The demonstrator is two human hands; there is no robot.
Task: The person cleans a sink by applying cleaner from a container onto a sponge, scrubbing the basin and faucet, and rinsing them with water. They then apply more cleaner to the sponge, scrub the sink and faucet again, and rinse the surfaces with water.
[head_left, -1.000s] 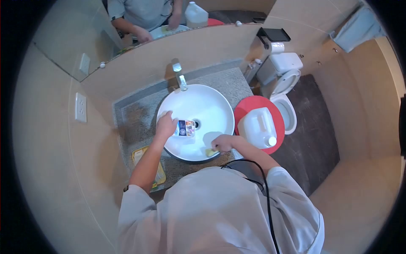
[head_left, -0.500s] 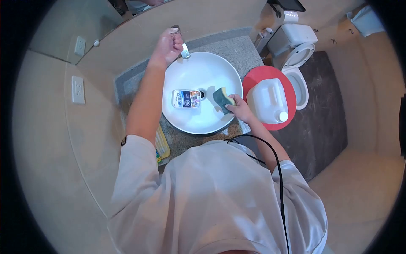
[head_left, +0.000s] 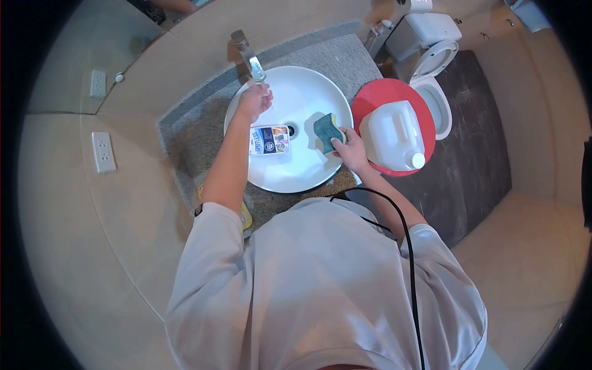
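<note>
A round white basin (head_left: 306, 169) sits on a speckled grey counter (head_left: 191, 132), with a chrome tap (head_left: 249, 57) at its far rim. My left hand (head_left: 254, 100) is under the tap's spout, fingers loosely curled and holding nothing that I can see. My right hand (head_left: 351, 151) grips a green and yellow sponge (head_left: 327, 131) over the basin's right side. A small labelled packet (head_left: 269, 140) lies inside the basin beside the drain (head_left: 290, 130).
A white plastic jug (head_left: 394, 137) stands on a red round stool (head_left: 377, 96) right of the basin. A toilet (head_left: 431, 49) is beyond it. A yellow packet (head_left: 245, 216) lies on the counter's near edge. Wall sockets (head_left: 103, 152) are at left. A black cable (head_left: 404, 246) runs down my back.
My left hand came off the tap's top and dropped under the spout. My right hand with the sponge stayed at the basin's right side. The view shifted slightly.
</note>
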